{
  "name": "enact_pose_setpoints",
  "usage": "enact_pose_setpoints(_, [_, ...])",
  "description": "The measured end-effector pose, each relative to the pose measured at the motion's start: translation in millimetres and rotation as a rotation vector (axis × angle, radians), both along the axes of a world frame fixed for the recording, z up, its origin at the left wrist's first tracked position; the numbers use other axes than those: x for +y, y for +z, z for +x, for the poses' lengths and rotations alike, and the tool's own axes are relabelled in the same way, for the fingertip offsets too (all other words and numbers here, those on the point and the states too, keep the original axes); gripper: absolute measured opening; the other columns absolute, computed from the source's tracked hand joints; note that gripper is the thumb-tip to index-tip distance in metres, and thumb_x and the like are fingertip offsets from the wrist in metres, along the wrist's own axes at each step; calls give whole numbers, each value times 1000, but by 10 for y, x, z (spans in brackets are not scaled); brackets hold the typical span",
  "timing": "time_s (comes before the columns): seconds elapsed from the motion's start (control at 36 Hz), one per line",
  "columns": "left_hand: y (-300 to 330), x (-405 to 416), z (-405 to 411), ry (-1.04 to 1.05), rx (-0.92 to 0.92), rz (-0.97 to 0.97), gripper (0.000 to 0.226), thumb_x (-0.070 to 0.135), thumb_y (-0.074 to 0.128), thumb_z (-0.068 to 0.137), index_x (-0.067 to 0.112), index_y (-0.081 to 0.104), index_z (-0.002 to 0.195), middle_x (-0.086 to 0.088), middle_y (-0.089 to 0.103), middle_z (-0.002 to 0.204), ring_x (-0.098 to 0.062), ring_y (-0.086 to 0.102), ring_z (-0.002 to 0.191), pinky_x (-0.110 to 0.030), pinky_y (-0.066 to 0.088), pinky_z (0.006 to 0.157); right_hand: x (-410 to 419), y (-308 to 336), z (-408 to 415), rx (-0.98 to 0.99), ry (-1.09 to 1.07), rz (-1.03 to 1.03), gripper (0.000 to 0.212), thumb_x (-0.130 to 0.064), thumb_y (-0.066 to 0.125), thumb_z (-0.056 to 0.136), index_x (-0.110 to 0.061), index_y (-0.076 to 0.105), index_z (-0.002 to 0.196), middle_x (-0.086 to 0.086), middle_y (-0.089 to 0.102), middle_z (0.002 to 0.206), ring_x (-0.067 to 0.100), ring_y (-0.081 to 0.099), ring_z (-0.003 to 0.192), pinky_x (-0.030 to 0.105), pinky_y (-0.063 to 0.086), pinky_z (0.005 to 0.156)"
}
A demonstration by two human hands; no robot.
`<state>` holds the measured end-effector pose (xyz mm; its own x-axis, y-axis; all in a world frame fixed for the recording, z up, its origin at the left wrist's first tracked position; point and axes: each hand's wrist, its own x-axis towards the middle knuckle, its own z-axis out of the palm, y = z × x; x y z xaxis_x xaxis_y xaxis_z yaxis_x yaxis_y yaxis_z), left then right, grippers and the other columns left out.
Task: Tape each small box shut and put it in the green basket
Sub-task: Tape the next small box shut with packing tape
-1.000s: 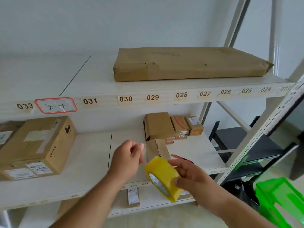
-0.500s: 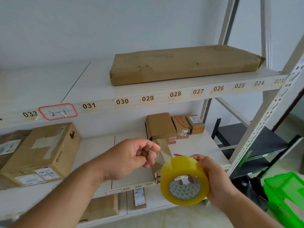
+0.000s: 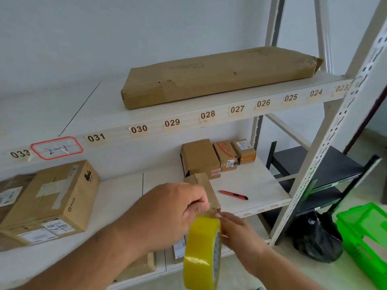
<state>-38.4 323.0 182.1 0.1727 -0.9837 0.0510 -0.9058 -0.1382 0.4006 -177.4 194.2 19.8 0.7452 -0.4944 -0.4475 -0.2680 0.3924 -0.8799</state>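
Left hand point(image 3: 167, 214), fingers curled, pinches a tape end onto a small brown cardboard box point(image 3: 206, 190) on the white shelf point(image 3: 255, 185) while the right hand point(image 3: 236, 233) grips the yellow tape roll point(image 3: 202, 254); taping looks barely begun, the green plastic basket point(image 3: 364, 233) awaiting it.

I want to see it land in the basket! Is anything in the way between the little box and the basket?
Yes. The shelf's post stands between the box and the basket; the box must come out around it.
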Motion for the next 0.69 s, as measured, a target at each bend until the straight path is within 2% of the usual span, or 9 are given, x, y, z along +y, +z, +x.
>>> enact_pose_setpoints(0.06, [20,0,28,27,-18,-7,18,43,52,101,33,62,89,21,62,80,2,58,80,-14,42,63,109,-67,-43,-27,-141,-160,23,-33,54,105,-27,76,104,-4,76,108,12,68,110,39,47,107])
enact_pose_setpoints(0.14, [30,-26,94,43,-42,24,18,42,51,101,33,63,90,21,62,79,1,58,78,-24,49,67,344,-20,-47,-131,-297,-362,35,-51,52,102,-22,71,98,-4,72,96,11,66,97,37,53,95])
enact_pose_setpoints(0.22, [10,-89,149,53,-63,37,19,40,52,101,32,61,87,16,62,77,-3,59,75,-30,51,67,498,46,-3,-268,-199,-404,53,-66,46,91,-20,69,105,1,70,98,17,66,97,34,55,88])
enact_pose_setpoints(0.31, [-10,-193,176,44,-22,44,21,37,54,101,33,60,80,17,61,73,-2,59,73,-29,51,65,517,98,78,-260,-42,-466,45,-66,57,90,-27,64,111,-3,68,97,12,64,94,30,55,84])
enact_pose_setpoints(0.39, [-19,-294,201,67,64,44,18,33,57,100,29,66,85,15,66,74,-1,64,74,-30,56,70,480,168,176,-219,-79,-582,34,-59,69,89,-28,60,101,-3,66,82,8,60,72,27,52,68])
enact_pose_setpoints(0.5, [-63,-414,359,123,72,19,14,31,60,99,27,72,92,12,71,84,-1,68,76,-32,58,75,406,215,219,-214,-105,-436,52,-68,68,80,-20,62,99,5,60,76,10,56,66,29,51,62])
enact_pose_setpoints(0.58, [-207,-475,509,190,95,43,14,30,61,99,26,72,93,11,71,87,-1,70,74,-29,56,76,376,188,169,-176,-140,-392,59,-69,68,76,-12,62,94,-1,57,69,12,56,63,27,49,60])
enact_pose_setpoints(0.64, [-341,-511,589,206,46,70,15,32,60,99,26,73,93,13,68,93,-4,68,80,-29,54,78,352,167,146,-137,-150,-381,61,-67,65,78,-8,63,94,-1,58,69,10,54,62,23,48,58])
enact_pose_setpoints(0.69, [-470,-552,635,202,-15,96,16,35,60,98,28,74,95,14,62,102,-9,61,87,-31,51,80,312,135,126,-100,-121,-370,59,-70,61,79,-14,66,93,8,62,74,11,57,66,29,49,63])
